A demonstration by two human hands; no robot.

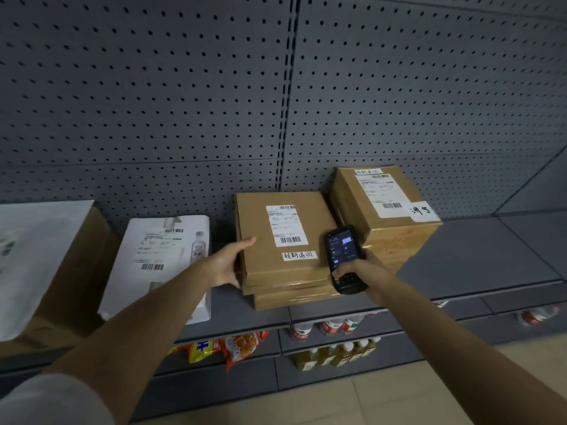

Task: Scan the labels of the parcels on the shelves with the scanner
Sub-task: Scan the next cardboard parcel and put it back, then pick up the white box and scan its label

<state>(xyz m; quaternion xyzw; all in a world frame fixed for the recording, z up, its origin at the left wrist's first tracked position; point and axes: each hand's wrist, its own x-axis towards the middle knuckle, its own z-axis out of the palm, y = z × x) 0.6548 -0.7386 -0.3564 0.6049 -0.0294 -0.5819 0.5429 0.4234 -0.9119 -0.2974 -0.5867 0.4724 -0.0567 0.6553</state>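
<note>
I see both arms stretched forward over the grey shelf [478,271]. Right hand [366,273] is wrapped around the lower keypad end of the scanner [343,259], fingers clamped on it, screen lit and facing up, its top end pointing at the parcels. The scanner sits just beside the right edge of the middle parcel [282,240], overlapping the gap between it and the right parcel [385,210]. Left hand [228,265] is open, fingers together, palm pressed flat against the left side of the middle parcel, thumb along the top edge; not closed around anything. That middle parcel is a flat brown carton lying on top of another carton of similar size, shipping label [287,225] up, with a handwritten white strip below it. The right parcel is a taller brown carton, touching the pegboard back panel [153,102], label and two handwritten strips on top. Left of the hand lies a white box [159,265] with barcodes, then a larger carton [46,271] under a white bag at the frame edge. Lower shelves hold snack packets [227,348] and rows of bottles [334,342]. Label text is too small to read.
</note>
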